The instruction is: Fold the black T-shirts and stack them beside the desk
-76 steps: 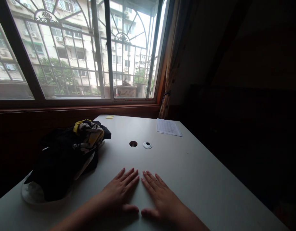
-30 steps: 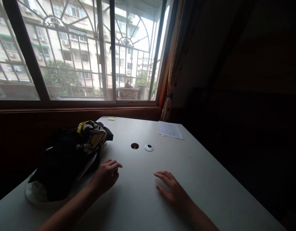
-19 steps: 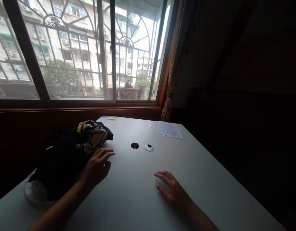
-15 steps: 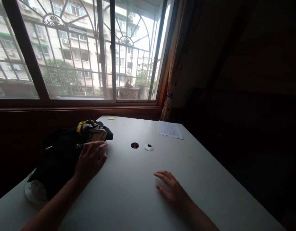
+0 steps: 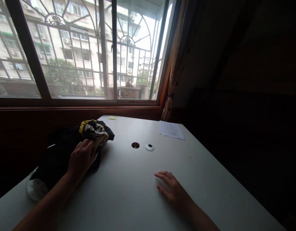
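A heap of dark clothing (image 5: 55, 160) lies on the left side of the white table (image 5: 128, 192). On its far right part is a bunched yellow, white and black patterned cloth (image 5: 93, 130). My left hand (image 5: 82, 155) is at the right side of the heap, its fingers curled round an edge of the cloth. My right hand (image 5: 170, 187) rests on the table right of centre, fingers apart, holding nothing. Something white (image 5: 36, 189) shows under the near left end of the heap.
Mid-table are a round hole (image 5: 135, 145) and a white ring-shaped cover (image 5: 149, 147). Papers (image 5: 172, 130) lie at the far right, a yellow note (image 5: 112, 118) at the far edge. Behind stand a barred window and a tied curtain (image 5: 170, 99).
My left hand has moved left and closed on the cloth edge, where its fingers were spread before. My right hand has stayed in place. The view has shifted slightly.
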### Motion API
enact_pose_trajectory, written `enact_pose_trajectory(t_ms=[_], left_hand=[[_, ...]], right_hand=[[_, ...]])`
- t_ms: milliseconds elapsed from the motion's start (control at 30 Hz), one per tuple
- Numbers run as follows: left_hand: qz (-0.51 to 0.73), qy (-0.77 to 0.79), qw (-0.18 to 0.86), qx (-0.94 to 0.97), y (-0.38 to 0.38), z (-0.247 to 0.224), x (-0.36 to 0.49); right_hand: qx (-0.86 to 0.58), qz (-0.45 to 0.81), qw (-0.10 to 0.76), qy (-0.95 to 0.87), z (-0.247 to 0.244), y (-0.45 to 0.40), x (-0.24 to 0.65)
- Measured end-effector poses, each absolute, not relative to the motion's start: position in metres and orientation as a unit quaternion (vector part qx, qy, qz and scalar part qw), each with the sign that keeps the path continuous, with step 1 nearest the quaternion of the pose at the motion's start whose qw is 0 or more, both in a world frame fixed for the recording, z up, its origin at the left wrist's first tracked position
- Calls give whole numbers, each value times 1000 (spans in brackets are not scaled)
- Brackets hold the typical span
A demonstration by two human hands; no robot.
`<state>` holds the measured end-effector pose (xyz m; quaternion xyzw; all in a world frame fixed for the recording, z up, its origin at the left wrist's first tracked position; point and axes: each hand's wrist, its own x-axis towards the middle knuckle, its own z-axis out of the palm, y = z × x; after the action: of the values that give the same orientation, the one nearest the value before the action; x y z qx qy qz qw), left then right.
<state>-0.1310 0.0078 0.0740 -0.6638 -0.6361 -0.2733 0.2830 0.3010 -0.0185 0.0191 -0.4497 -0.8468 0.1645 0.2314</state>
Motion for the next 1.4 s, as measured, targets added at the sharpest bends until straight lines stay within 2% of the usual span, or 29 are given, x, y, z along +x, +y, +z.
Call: enact_pose_trajectory(t_ms=[200,367,600,700,800,933,1200,1400], left_hand=[[-330,-547,264,-723,9,61,-117],[-362,-436,190,-802,-5,53,-81],[-272,-200,0,-941,-38,43,-13],[-244,-150,-45,-957,-47,45,-3],[-237,-161,-83,-955,-51,52,-7],[-241,-198,-118,-943,-46,62,-22],[-289,-435,-22,-852,-11,33,-52],[-266,-451,-23,-852,-1,15,-64]], right_hand=[[-447,157,234,-849,20,-18,301],[-448,166,239,-845,21,-19,301],[-390,214,302,-843,13,-23,298],[-370,230,291,-852,13,-27,292],[-372,224,261,-862,18,-31,288],[-380,206,269,-861,27,-34,287],[-465,139,325,-812,29,-28,296],[-577,53,336,-742,15,-4,341]])
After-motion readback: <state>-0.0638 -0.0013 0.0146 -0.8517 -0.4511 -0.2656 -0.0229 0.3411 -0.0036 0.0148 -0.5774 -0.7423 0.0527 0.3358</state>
